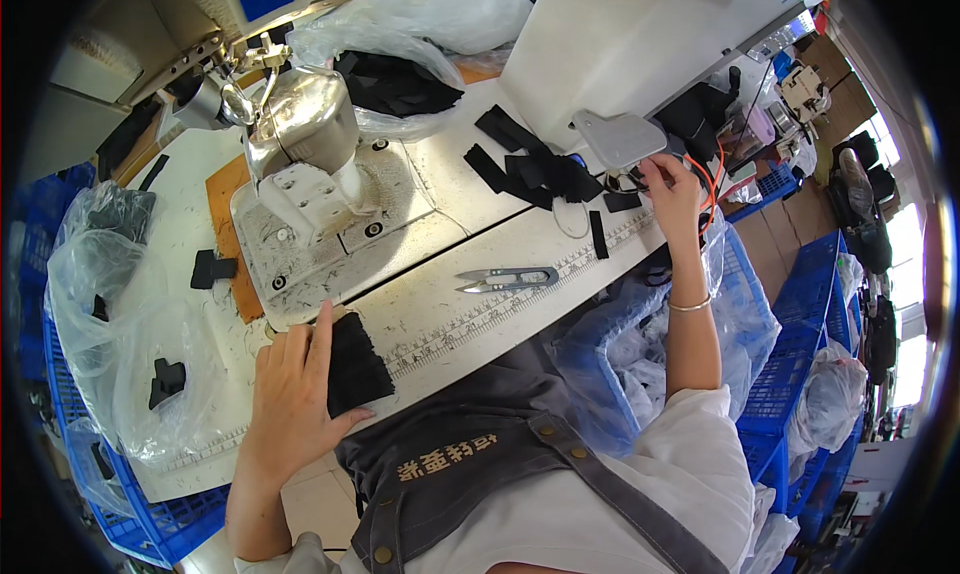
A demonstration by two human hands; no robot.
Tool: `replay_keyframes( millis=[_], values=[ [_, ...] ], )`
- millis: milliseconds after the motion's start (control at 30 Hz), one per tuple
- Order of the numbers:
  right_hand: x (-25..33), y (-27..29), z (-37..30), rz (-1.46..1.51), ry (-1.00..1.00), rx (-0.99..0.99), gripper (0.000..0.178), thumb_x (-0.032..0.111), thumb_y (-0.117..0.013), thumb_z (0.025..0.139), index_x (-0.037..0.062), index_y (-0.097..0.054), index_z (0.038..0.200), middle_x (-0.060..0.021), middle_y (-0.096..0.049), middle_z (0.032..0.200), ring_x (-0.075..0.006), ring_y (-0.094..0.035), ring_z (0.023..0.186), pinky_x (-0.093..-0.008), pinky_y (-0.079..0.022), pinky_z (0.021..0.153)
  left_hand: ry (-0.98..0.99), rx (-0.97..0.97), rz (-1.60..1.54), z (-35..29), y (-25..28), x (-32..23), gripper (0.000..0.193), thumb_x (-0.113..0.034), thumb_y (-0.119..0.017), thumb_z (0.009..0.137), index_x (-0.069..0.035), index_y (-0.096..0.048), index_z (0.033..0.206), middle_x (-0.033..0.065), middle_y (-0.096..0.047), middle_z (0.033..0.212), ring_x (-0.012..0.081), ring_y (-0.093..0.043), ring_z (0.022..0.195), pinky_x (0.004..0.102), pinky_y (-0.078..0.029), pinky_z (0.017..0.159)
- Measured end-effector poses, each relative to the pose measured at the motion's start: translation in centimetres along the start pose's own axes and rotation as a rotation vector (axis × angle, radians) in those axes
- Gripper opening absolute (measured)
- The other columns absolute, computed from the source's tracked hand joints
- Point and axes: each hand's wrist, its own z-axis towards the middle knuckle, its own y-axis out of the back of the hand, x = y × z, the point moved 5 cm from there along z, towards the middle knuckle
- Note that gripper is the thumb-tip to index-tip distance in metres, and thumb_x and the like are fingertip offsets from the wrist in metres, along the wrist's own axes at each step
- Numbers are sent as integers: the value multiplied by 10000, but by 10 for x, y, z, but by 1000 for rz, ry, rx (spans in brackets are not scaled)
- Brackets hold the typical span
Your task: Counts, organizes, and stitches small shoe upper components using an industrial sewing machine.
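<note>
My left hand [290,389] lies flat at the table's front edge, thumb apart from the fingers. It rests at the left side of a black fabric piece [360,359] with a frayed edge. Away to the right, my right hand [675,189] has its fingers drawn together below a grey rounded plate [620,139]. What these fingers hold, if anything, is too small to make out. Several black fabric strips [540,169] lie in a loose heap left of that hand. Between my hands, thread snips [507,279] lie beside the measuring tape [480,322] along the table edge.
A sewing machine [310,124] stands on the table at the left. Behind it is a plastic bag of black pieces [400,82]. A large white box-shaped housing [610,54] rises at the back. Blue crates [790,354] and a plastic-lined bin [610,374] stand at the right.
</note>
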Motion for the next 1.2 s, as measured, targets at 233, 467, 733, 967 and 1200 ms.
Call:
replay_keyframes(
  millis=[233,467,733,967,1200],
  values=[
    [64,-2,-39,-335,550,-400,267,66,-579,872,-10,-605,1126,-161,-621,1057,-268,-594,974,-338,-449,840,-72,-279,201,-28,9,-8,1033,-167,-817,473,51,-365,1377,174,-461,1194,357,-471,1101,463,-346,952],
    [191,-74,-123,916,250,1040,679,247,-678,855,25,-336,1397,-149,-477,1326,-248,-534,1145,-350,-439,911,-421,-784,800,-1,21,-38,440,-503,-622,839,-173,-633,1130,33,-524,1085,201,-548,1016,352,-462,793],
    [218,-118,-143,669,240,883,959,117,-823,680,38,-246,1442,-227,-379,1381,-346,-434,1265,-414,-444,986,-286,-570,682,14,8,-26,613,-181,-580,800,-150,-426,1392,118,-544,1114,259,-538,1048,385,-431,855],
    [249,-118,-139,38,837,725,1001,165,-860,556,-30,-328,1381,-224,-308,1413,-392,-283,1346,-442,-334,1068,-210,-475,253,36,13,-9,670,-120,-596,741,-39,-415,1381,116,-544,1038,247,-525,882,350,-382,746],
    [255,-118,-133,101,935,651,933,124,-828,496,-63,-396,1301,-200,-458,1222,-372,-479,1106,-445,-421,949,-284,-521,279,34,8,-15,733,-147,-622,740,-102,-373,1429,106,-540,1036,237,-523,889,347,-383,754]
  ],
)
